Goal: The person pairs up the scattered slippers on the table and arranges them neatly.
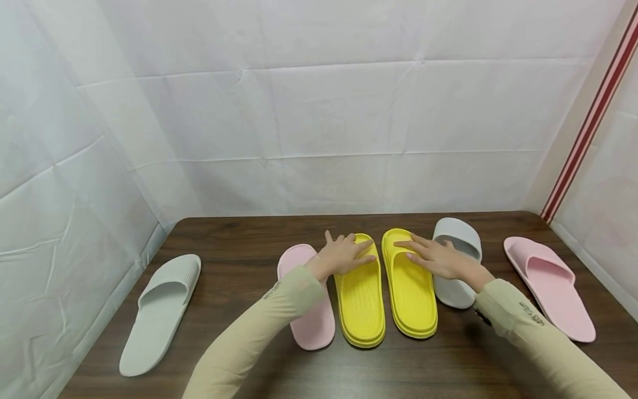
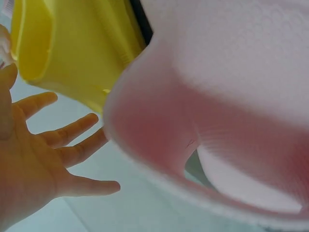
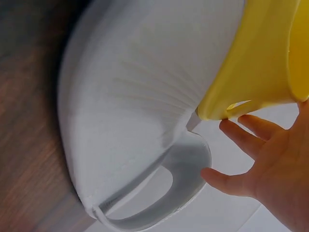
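Two yellow slippers lie side by side on a dark wooden table. My left hand (image 1: 344, 255) is over the front of the left yellow slipper (image 1: 361, 310), fingers spread. Over the upper part of the right yellow slipper (image 1: 412, 296) reaches my right hand (image 1: 442, 259), fingers extended. In the left wrist view, the open palm (image 2: 34, 157) holds nothing, with a pink slipper (image 2: 231, 63) close by. The right wrist view shows fingertips (image 3: 231, 129) at the yellow slipper's (image 3: 256, 53) edge, beside a light grey slipper (image 3: 125, 96). Whether either hand presses down, I cannot tell.
Under my left forearm lies a pink slipper (image 1: 315, 324), partly covered. A grey slipper (image 1: 456, 228) sits behind my right hand. Another grey slipper (image 1: 157, 321) is at far left, another pink slipper (image 1: 555, 288) at far right. White sheeting (image 1: 324, 111) hangs behind the table (image 1: 239, 310).
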Motion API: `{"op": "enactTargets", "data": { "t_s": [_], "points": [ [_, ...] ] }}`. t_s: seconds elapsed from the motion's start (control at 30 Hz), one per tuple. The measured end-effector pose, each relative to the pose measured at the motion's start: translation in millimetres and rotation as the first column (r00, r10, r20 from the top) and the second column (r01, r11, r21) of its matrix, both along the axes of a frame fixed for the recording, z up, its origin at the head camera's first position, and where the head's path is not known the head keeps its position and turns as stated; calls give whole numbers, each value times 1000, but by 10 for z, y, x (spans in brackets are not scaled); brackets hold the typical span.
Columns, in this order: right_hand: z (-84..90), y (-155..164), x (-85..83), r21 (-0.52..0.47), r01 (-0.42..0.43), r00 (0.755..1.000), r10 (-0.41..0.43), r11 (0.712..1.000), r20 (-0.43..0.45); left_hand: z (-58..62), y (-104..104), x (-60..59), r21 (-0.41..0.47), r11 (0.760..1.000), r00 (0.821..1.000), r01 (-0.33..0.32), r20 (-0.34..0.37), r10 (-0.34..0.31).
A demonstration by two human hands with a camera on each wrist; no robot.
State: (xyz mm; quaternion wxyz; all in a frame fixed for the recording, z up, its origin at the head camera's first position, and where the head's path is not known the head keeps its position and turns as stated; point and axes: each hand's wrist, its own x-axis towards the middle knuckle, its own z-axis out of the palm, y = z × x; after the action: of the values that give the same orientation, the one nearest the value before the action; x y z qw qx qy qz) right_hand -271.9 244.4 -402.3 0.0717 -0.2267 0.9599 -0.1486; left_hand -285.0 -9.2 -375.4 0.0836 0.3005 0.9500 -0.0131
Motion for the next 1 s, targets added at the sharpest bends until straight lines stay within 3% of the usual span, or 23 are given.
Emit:
{"op": "enactTargets", "data": {
  "t_s": [0.33,0.57,0.73,1.0],
  "points": [
    [40,54,197,37,-4,993,9,999,-117,120,-155,214,53,998,999,31,-34,-29],
    [32,121,405,71,-35,982,47,997,-180,94,-272,387,25,994,984,109,-147,-104],
    [31,121,561,97,-80,961,102,992,-255,39,-286,545,-4,983,948,184,-265,-179],
    [37,47,812,129,-155,902,194,979,-385,-80,-290,827,-50,951,863,304,-408,-297]
  ]
}}
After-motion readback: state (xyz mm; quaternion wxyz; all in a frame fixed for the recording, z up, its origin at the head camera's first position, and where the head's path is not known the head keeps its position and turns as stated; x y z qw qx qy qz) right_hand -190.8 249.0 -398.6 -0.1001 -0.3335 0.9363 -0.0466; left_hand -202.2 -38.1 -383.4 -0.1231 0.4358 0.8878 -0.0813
